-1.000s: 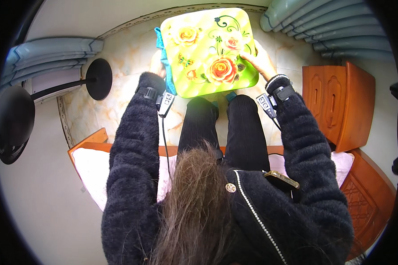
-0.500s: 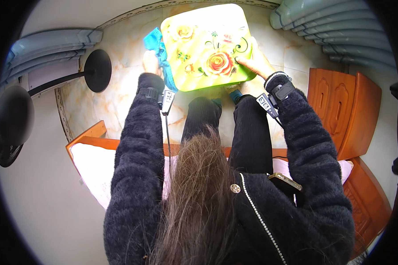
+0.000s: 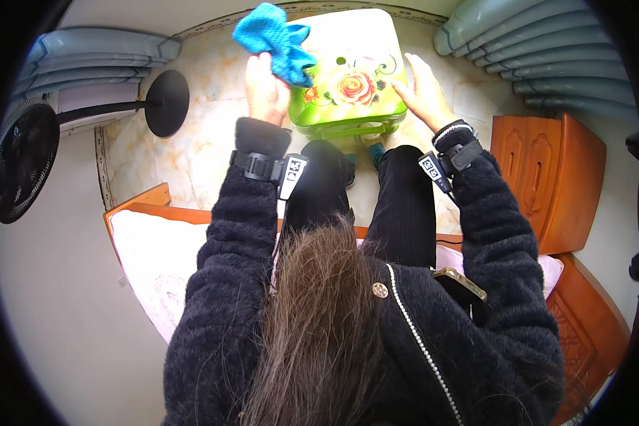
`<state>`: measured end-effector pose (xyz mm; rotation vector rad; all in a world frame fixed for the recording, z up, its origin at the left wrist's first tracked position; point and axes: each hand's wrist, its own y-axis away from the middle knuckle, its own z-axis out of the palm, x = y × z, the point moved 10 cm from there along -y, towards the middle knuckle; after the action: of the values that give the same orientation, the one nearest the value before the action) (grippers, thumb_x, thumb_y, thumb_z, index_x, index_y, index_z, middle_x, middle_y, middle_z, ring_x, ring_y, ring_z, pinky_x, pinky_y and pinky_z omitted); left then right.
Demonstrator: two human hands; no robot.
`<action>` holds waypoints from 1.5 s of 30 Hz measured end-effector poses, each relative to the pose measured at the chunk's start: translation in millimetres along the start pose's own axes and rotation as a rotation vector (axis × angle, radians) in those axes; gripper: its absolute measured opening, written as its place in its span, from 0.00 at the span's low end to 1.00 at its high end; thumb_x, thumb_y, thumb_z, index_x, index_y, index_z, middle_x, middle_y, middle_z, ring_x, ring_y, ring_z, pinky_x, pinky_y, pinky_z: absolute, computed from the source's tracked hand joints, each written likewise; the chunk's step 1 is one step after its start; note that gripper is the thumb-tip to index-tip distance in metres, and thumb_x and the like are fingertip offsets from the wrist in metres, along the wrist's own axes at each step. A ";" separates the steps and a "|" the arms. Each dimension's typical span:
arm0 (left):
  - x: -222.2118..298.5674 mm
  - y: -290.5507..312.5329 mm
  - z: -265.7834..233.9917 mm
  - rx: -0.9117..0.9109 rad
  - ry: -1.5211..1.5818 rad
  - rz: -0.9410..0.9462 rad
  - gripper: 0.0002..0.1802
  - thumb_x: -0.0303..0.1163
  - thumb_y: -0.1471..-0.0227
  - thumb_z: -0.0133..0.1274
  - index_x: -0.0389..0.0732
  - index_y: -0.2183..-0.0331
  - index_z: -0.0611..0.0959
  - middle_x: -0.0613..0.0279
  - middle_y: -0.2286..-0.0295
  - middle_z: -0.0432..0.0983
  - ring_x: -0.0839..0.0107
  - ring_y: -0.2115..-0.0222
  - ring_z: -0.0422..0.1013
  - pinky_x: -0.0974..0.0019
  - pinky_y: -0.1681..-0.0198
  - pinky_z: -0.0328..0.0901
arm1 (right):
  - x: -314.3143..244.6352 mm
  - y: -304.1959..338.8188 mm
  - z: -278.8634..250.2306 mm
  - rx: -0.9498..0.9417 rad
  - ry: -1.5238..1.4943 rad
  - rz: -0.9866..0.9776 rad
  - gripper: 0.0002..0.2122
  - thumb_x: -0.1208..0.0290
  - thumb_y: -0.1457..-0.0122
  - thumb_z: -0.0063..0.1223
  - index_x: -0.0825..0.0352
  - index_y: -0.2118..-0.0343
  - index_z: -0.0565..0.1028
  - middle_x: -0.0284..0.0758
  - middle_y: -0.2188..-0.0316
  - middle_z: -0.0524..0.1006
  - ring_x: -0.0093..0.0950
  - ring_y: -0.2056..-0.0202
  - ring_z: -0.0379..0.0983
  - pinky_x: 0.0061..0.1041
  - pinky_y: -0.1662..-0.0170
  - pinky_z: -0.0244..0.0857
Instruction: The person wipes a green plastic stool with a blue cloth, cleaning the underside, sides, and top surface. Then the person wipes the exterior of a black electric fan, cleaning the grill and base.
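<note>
A low plastic stool stands in front of my knees, its square top green and white with printed roses. My left hand is closed on a bright blue cloth, which bunches up and overlaps the stool top's left side. At the right edge of the stool is my right hand, fingers stretched and thumb apart, holding nothing. The thumb tip is close to the rim; whether it touches I cannot tell. Both wrists wear black straps with small marked tags.
A black fan on a round base stands at left. To the right is a wooden cabinet. I sit on a wood-framed bed with a pink-white cover. A phone sticks out at my right side. Curtains hang on both sides.
The stool was tilted up in my hands; now its top lies flatter and lower. My right hand has let go of its edge. The left hand brought the blue cloth over the top.
</note>
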<state>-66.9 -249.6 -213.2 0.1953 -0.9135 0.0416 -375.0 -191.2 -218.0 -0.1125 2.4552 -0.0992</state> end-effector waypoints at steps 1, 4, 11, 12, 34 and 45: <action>-10.6 6.2 8.7 -0.021 0.021 -0.033 0.13 0.28 0.33 0.39 0.37 0.50 0.72 0.57 0.51 0.71 0.64 0.51 0.70 0.54 0.44 0.65 | 0.9 1.4 -9.3 0.055 -0.015 -0.005 0.34 0.59 0.43 0.59 0.71 0.38 0.61 0.52 0.43 0.67 0.48 0.41 0.65 0.39 0.39 0.61; -54.6 22.9 20.1 -0.104 -0.238 -0.270 0.19 0.29 0.34 0.41 0.37 0.44 0.69 0.57 0.50 0.72 0.64 0.52 0.71 0.56 0.46 0.67 | 7.8 1.9 -19.4 0.071 0.029 0.043 0.31 0.58 0.40 0.56 0.71 0.39 0.64 0.53 0.41 0.66 0.47 0.39 0.63 0.38 0.38 0.59; -4.1 33.3 4.2 -0.187 -1.240 0.429 0.25 0.29 0.41 0.47 0.37 0.42 0.72 0.45 0.52 0.73 0.54 0.52 0.71 0.56 0.46 0.65 | -54.9 3.8 -14.6 0.117 0.011 -0.220 0.28 0.58 0.38 0.53 0.71 0.40 0.65 0.54 0.39 0.64 0.49 0.38 0.61 0.39 0.36 0.57; 1.9 35.3 5.5 -0.156 -1.327 0.548 0.25 0.29 0.42 0.46 0.37 0.42 0.72 0.43 0.51 0.72 0.51 0.51 0.70 0.54 0.45 0.64 | -61.1 5.9 5.3 0.006 0.018 -0.172 0.29 0.57 0.39 0.53 0.70 0.40 0.64 0.54 0.39 0.64 0.51 0.39 0.61 0.40 0.36 0.56; -36.3 39.0 -33.2 0.089 -1.080 0.390 0.31 0.30 0.40 0.46 0.38 0.36 0.62 0.41 0.41 0.63 0.47 0.40 0.61 0.54 0.38 0.58 | -107.6 -93.5 123.5 -0.187 0.420 -0.485 0.32 0.49 0.38 0.48 0.62 0.35 0.62 0.47 0.32 0.54 0.48 0.31 0.47 0.56 0.33 0.42; -33.4 36.1 -48.5 0.234 -0.995 0.324 0.33 0.42 0.33 0.39 0.37 0.34 0.54 0.35 0.42 0.63 0.41 0.43 0.65 0.52 0.44 0.63 | -176.9 -60.3 175.8 -0.368 0.221 -0.822 0.28 0.55 0.37 0.43 0.67 0.39 0.66 0.41 0.35 0.63 0.41 0.32 0.52 0.51 0.32 0.44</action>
<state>-53.6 -203.6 -263.0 0.2892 -1.9308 0.3786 -123.8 -239.8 -237.2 -1.3216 2.4545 -0.0119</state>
